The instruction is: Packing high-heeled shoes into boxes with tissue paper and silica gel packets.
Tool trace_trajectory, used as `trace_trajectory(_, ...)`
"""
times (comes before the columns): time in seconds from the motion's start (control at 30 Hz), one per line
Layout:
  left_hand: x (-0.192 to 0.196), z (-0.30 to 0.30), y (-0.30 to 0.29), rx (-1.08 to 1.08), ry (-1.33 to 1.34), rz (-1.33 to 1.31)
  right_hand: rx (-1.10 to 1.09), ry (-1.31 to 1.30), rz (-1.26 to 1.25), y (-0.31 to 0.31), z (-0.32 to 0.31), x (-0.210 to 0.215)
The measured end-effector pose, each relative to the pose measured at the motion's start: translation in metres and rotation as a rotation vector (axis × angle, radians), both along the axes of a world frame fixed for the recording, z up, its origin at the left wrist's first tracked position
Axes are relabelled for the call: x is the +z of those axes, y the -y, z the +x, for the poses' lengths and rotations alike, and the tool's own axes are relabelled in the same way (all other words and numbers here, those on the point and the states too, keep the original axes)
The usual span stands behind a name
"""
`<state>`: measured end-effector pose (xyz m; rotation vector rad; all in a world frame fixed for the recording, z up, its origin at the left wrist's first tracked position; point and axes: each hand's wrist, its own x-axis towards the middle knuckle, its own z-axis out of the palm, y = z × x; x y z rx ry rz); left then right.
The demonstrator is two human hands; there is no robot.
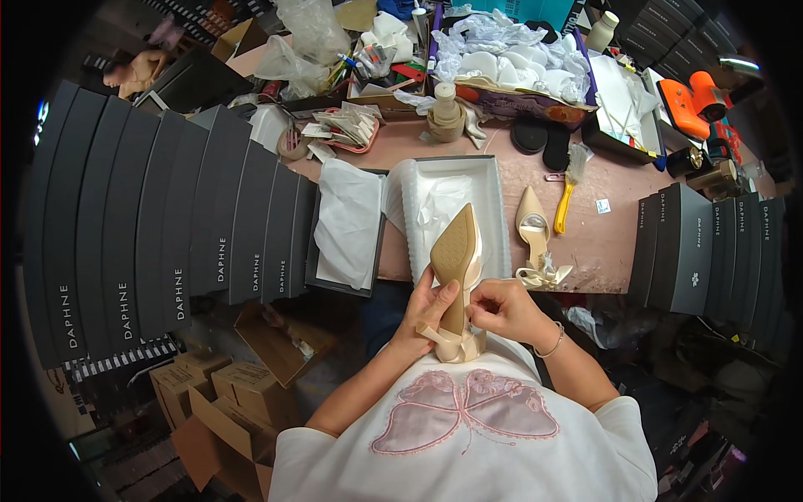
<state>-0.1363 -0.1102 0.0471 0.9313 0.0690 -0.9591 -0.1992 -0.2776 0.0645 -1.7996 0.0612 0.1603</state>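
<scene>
A beige pointed high-heeled shoe (452, 251) is held close to my chest, its sole turned up and its toe pointing away from me. My left hand (424, 314) is wrapped round its side near the heel. My right hand (503, 309) is closed in a pinch against the shoe's right side; what its fingertips grip is hidden. The matching beige shoe (532, 222) lies on the table to the right, with a pale bow at its heel end. Beyond the held shoe sits an open shoe box (499, 192) lined with translucent wrap and white paper.
Tall stacks of dark shoe boxes (159, 201) rise at the left, with more boxes (698, 243) at the right. A dark box lid (376, 251) with white tissue lies left of the open box. A yellow-handled brush (565, 201) and a pump bottle (446, 117) are on the pink table (598, 251).
</scene>
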Motion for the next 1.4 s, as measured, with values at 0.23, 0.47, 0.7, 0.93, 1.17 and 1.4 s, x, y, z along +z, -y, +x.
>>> trace_trajectory(0.23, 0.001, 0.000, -0.001, 0.019, -0.028, -0.012, 0.017, 0.031, 0.016, 0.001, 0.002, 0.001)
trace_trajectory(0.47, 0.001, 0.000, 0.001, 0.017, -0.016, -0.004, 0.034, 0.049, 0.007, 0.003, 0.000, 0.002)
trace_trajectory(0.7, 0.000, -0.002, 0.001, 0.027, -0.029, 0.005, 0.052, 0.089, -0.044, 0.002, 0.001, -0.002)
trace_trajectory(0.93, 0.000, -0.003, 0.000, 0.011, -0.022, 0.002, 0.065, 0.087, -0.079, 0.002, 0.001, 0.002)
trace_trajectory(1.17, -0.002, -0.004, -0.002, 0.007, -0.009, -0.009, 0.085, 0.058, -0.035, 0.001, -0.001, 0.007)
trace_trajectory(1.4, -0.001, -0.004, -0.002, -0.007, -0.034, -0.007, 0.046, 0.095, -0.013, -0.002, -0.003, -0.001)
